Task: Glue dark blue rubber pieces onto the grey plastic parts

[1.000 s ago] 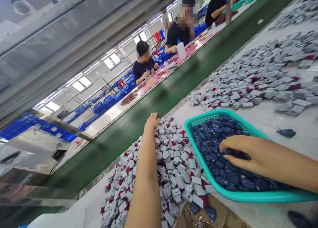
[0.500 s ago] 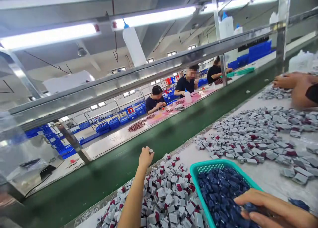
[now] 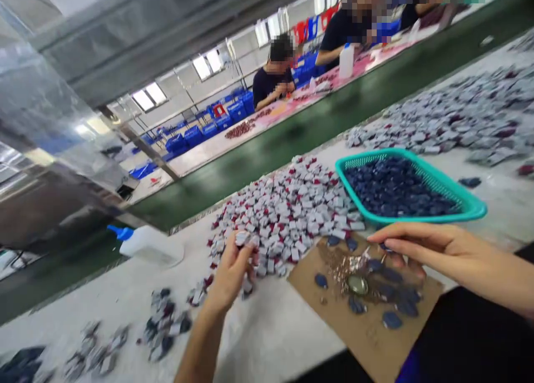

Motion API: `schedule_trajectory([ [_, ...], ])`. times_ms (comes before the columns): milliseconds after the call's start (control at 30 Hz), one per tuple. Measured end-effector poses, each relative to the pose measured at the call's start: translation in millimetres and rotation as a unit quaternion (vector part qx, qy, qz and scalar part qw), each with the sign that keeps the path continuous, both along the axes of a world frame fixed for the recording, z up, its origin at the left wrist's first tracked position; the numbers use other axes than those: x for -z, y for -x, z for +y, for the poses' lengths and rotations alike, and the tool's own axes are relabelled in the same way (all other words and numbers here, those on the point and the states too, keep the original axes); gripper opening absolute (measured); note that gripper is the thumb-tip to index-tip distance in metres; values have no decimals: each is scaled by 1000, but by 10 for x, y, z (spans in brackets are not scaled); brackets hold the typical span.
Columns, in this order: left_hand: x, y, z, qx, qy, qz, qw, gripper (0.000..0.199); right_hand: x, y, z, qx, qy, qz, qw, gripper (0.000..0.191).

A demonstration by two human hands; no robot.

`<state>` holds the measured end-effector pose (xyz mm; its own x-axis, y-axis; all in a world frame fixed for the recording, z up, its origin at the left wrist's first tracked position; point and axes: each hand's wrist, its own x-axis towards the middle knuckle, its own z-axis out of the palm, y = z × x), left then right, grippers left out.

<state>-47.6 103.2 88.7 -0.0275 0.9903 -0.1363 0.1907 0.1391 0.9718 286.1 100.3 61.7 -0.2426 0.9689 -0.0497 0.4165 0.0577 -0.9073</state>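
My left hand (image 3: 231, 272) holds a small grey-white block (image 3: 243, 238) between its fingertips, at the near edge of a pile of grey and red blocks (image 3: 292, 210). My right hand (image 3: 421, 248) hovers over a brown cardboard sheet (image 3: 367, 311) and seems to pinch a small dark blue piece (image 3: 386, 248). More dark blue pieces and a glue blob (image 3: 357, 284) lie on the cardboard. A teal basket (image 3: 438, 180) of dark blue pieces stands just beyond my right hand.
A white glue bottle with a blue tip (image 3: 148, 244) lies on its side at the left. Assembled pieces (image 3: 167, 322) lie scattered at the near left. A green conveyor belt (image 3: 267, 149) runs behind the bench. Other people work across it. Another grey pile (image 3: 459, 110) spreads at the far right.
My left hand came back from the far edge of the pile with a grey block. My right hand left the basket and now hovers over the cardboard. The view tilted down.
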Motion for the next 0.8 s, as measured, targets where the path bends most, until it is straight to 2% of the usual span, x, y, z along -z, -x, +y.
schedule_trajectory([
  [67,55,-127,-351,19,12,-93,995,41,94,100,-86,-32,69,21,997,60],
  [133,146,-262,-614,20,20,-174,984,49,204,207,-165,-49,89,8,995,61],
  [200,255,-377,-791,-10,34,-230,972,51,297,308,-226,-64,70,-20,995,55],
  [267,363,-474,-896,-46,55,-263,962,47,354,380,-261,-69,-9,-56,996,47],
  [367,510,-614,-967,-97,80,-300,946,37,398,397,-284,-64,-135,-90,985,38],
  [433,591,-709,-981,-129,80,-315,937,33,431,348,-295,-47,-156,-102,981,31],
  [533,664,-820,-975,-147,63,-305,939,28,491,250,-307,-41,-181,-124,975,24],
  [633,667,-870,-954,-149,69,-291,943,26,522,226,-295,-72,-246,-140,956,21],
  [800,607,-912,-938,-148,113,-318,930,30,532,314,-263,-105,-357,-191,908,19],
])
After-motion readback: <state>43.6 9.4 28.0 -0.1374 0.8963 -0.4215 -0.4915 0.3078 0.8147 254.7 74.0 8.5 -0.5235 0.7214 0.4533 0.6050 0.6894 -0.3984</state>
